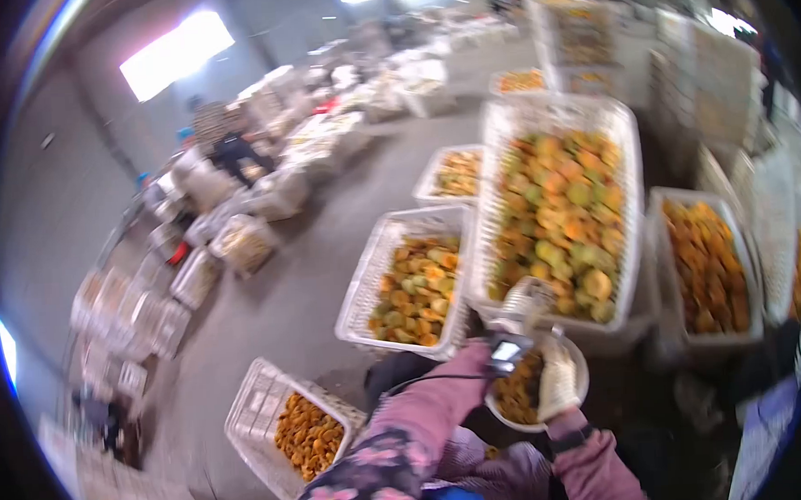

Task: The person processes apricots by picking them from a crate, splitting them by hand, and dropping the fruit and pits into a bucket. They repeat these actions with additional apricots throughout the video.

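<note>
My left hand (526, 305), in a pale glove, is at the near rim of the large white crate (634, 231), its fingers curled and blurred. That crate is heaped with round orange and green fruits (560, 212). My right hand (558, 382), also gloved, is closed over the right side of a white bucket (583, 380). A small pale tip (558, 332) sticks up from its fingers; I cannot tell what it belongs to. Orange-brown pieces (518, 392) lie inside the bucket. A small device with a bright face (507, 351) sits on my left wrist.
A crate of cut fruit (354, 319) stands left of the large one, and another crate (247, 409) tilts nearer me. Darker orange pieces fill a crate (752, 319) at right. Stacked crates (711, 84) rise behind it. Across the floor, a person (240, 154) bends among rows of crates.
</note>
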`<state>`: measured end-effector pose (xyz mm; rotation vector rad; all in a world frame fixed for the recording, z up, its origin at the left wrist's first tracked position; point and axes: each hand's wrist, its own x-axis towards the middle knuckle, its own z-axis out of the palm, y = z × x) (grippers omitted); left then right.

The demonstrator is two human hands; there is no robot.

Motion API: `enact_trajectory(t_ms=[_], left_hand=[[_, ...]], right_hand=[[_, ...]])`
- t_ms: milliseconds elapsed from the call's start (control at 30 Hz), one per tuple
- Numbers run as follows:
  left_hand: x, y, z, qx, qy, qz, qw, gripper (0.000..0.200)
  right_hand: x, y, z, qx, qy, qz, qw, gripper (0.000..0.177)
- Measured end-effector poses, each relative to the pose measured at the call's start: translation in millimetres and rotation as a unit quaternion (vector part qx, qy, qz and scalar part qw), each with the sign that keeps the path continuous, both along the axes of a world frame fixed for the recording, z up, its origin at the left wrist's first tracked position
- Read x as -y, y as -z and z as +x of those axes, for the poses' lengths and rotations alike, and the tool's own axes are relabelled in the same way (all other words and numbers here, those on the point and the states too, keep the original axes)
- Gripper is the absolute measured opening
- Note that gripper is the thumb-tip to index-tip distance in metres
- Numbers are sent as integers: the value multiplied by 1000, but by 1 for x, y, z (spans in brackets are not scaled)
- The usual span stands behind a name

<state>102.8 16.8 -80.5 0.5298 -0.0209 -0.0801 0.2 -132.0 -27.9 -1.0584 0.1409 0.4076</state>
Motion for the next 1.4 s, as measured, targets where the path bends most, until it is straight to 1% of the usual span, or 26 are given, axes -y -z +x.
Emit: enact_trajectory(t_ms=[33, 67, 100, 133, 167, 267, 300, 367, 400, 467, 500, 567, 700, 767, 800, 833, 900, 933, 967, 1033, 1067, 1100, 1167, 1200, 1333, 1400], left_hand=[[30, 4, -21, 4, -176, 242, 954, 19], [29, -4, -37, 2, -85, 272, 959, 18], [20, -17, -44, 8, -4, 302, 953, 17], [33, -41, -65, -62, -8, 220, 973, 21], [47, -66, -83, -134, -20, 142, 981, 25], [54, -78, -96, -167, -109, 129, 971, 29], [52, -77, -97, -149, -113, 130, 974, 30], [51, -67, -98, -143, -131, 126, 973, 27], [49, -66, -101, -145, -124, 153, 970, 26], [44, -68, -106, -118, -94, 230, 961, 22], [49, -78, -111, -143, -110, 268, 946, 23], [57, -75, -111, -87, -165, 154, 970, 24], [59, -87, -115, -74, -169, 240, 953, 26], [59, -85, -118, -71, -210, 333, 916, 29], [67, -98, -118, -90, -206, 281, 933, 31], [69, -97, -118, -109, -211, 286, 929, 30], [73, -89, -116, -93, -251, 257, 929, 29], [70, -89, -116, -114, -239, 200, 943, 29], [65, -86, -117, -112, -240, 202, 943, 29], [50, -73, -119, -91, -163, 208, 960, 27], [59, -81, -119, -73, -206, 224, 950, 24], [58, -85, -122, -74, -209, 224, 949, 24], [53, -89, -127, -139, -152, 360, 910, 24], [57, -89, -124, -140, -179, 340, 913, 26], [62, -95, -121, -123, -174, 332, 919, 29], [67, -93, -114, -22, -216, 235, 947, 34]], right_hand=[[-3, 25, -2, 247, 68, -135, 957, 35], [8, 8, -3, 134, -60, -149, 978, 39], [3, 8, 2, 232, -50, -237, 942, 41], [2, 0, -3, 197, -67, -285, 936, 42], [-2, 8, -6, 122, -97, -167, 974, 43], [-4, 19, -12, 190, -85, -234, 950, 47], [-2, 13, -14, 186, -83, -235, 950, 47], [4, -6, -16, 203, -73, -308, 926, 35], [7, -18, -17, 195, -105, -360, 906, 39], [8, -23, -17, 193, -114, -390, 893, 39], [7, -23, -17, 194, -128, -418, 878, 40], [6, -22, -18, 184, -136, -412, 882, 40], [1, -7, -18, 202, -142, -379, 892, 39], [-8, 22, -19, 265, -117, -300, 909, 36], [5, -19, -20, 245, -131, -296, 914, 33], [9, -23, -17, 244, -168, -362, 884, 34], [11, -27, -18, 231, -153, -364, 889, 37], [7, -20, -19, 228, -153, -394, 877, 39], [8, -23, -19, 229, -153, -393, 878, 39], [9, -33, -23, 235, -112, -383, 886, 38], [10, -38, -23, 230, -117, -385, 886, 39], [10, -38, -22, 231, -119, -384, 886, 39], [11, -38, -21, 219, -139, -407, 876, 39], [12, -40, -20, 214, -152, -402, 878, 40], [8, -19, -20, 227, -147, -376, 886, 37], [2, -7, -20, 249, -161, -278, 914, 56]])
